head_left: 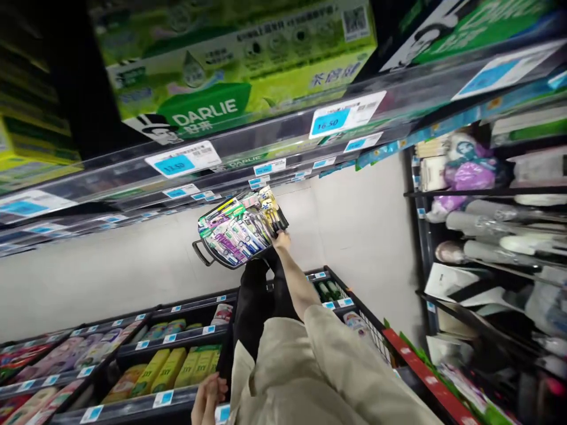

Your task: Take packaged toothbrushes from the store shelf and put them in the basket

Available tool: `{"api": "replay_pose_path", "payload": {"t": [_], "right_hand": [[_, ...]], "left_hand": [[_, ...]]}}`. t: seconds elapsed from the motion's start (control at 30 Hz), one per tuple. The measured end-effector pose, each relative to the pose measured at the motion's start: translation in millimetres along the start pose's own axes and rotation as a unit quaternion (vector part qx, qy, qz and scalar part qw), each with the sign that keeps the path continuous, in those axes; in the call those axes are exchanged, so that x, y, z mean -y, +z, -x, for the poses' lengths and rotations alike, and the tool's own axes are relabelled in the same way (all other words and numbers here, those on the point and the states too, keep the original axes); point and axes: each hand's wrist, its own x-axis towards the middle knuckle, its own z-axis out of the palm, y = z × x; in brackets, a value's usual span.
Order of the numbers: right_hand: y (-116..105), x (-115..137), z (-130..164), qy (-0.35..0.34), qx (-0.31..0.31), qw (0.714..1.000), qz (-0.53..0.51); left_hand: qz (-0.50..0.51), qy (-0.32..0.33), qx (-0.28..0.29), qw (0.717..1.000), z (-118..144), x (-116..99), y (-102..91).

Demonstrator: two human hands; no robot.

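Black basket (214,254) holds what seem toothbrush packets (241,231).

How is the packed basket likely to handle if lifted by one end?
Probably weighty: the basket looks crammed with packs. Its dark frame holds its shape, so it should feel fairly stiff. Lifted only at the end by the right hand, it would likely tip toward the opposite handle.

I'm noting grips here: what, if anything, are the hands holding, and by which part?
The right hand seems to hold the packed basket at the end opposite its visible handle; the exact grip is unclear. The left hand appears empty.
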Motion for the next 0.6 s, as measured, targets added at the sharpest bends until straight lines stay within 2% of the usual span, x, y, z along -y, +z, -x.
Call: {"api": "replay_pose_path", "payload": {"t": [0.2, 0.33, 0.47, 0.6], "right_hand": [[4.3, -0.6, -8.4, -0.024, -0.009, 1.000, -0.005], [0.5, -2.8, 1.2, -0.041, -0.003, 0.999, -0.011], [-3.8, -7.7, 14.2, -0.046, -0.002, 0.998, -0.036], [-7.6, -15.6, 23.7, -0.043, 0.012, 0.996, -0.079]], "left_hand": [[0.011, 0.023, 0.034, 0.999, -0.5, -6.6, 10.6], [-0.001, 0.013, 0.043, 0.999, 1.7, -15.2, 13.3], [-0.008, 0.040, 0.042, 0.998, 1.1, -19.9, 14.0], [-0.017, 0.049, 0.072, 0.996, -1.7, -20.0, 13.6]]}}
